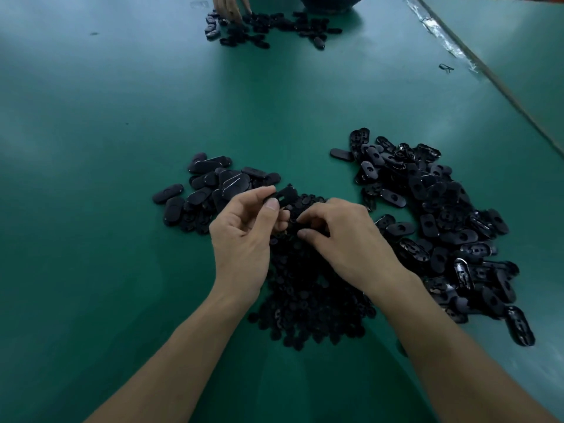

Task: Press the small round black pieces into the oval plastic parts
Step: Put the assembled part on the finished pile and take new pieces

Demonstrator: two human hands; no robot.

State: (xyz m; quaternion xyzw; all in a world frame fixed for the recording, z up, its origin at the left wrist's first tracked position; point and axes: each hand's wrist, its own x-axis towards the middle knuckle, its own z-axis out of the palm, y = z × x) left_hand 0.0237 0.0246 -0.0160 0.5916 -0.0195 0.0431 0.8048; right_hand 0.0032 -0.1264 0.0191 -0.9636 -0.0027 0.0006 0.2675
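left hand (244, 230) pinches one oval part (282, 195), held up open-side out for fitting. right hand (345, 239) curls into the round pieces pile (311, 297) just beneath it, fetching one; can't tell if it grips any.

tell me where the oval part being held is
Head view, centre: the oval part is pinched by the left hand above the far end of the round-piece heap, right beside the left pile of ovals.

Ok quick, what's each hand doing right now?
Left hand: pinches an oval plastic part.
Right hand: fingers curled in the round pieces; holding one cannot be told.
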